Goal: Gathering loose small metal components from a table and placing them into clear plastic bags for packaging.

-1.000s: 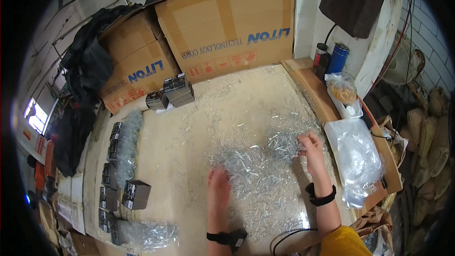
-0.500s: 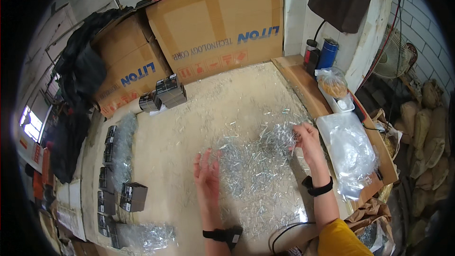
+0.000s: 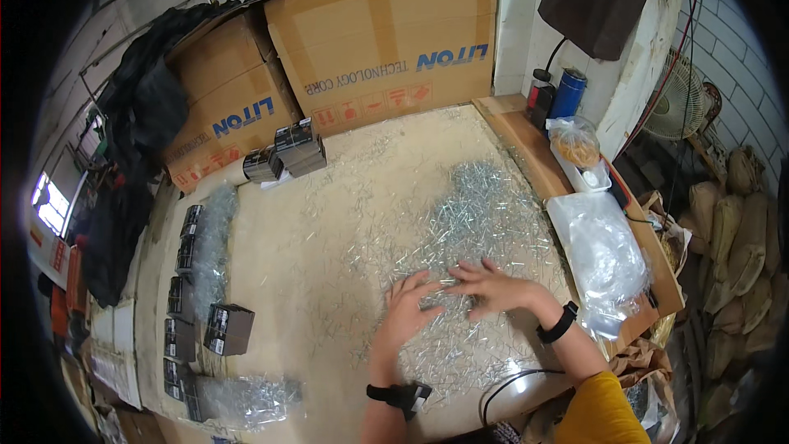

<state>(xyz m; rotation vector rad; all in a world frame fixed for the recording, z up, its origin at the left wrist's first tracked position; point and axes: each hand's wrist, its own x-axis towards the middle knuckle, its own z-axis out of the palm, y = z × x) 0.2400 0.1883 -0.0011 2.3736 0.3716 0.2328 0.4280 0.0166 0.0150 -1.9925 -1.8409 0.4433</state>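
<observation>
A heap of small, thin, shiny metal pins (image 3: 477, 210) lies loosely spread on the pale tabletop (image 3: 279, 279). At its near edge my left hand (image 3: 404, 316) rests low over scattered pins, fingers spread. Facing it, my right hand (image 3: 493, 288) reaches in from the right with fingers stretched apart over the same pins. The fingertips of both hands come close together, and neither hand visibly holds anything. Each wrist has a black band.
Stacks of dark cards (image 3: 228, 329) and clear plastic bags (image 3: 215, 255) line the left side. Large cardboard boxes (image 3: 386, 49) wall off the back. On the right ledge are clear plastic bags (image 3: 596, 247), a blue can (image 3: 569, 92) and a bag of rubber bands (image 3: 575, 148).
Both hands have come nearer and closer together, the right one moving left and down. Pins that were lifted and blurred between them now lie in a heap farther back.
</observation>
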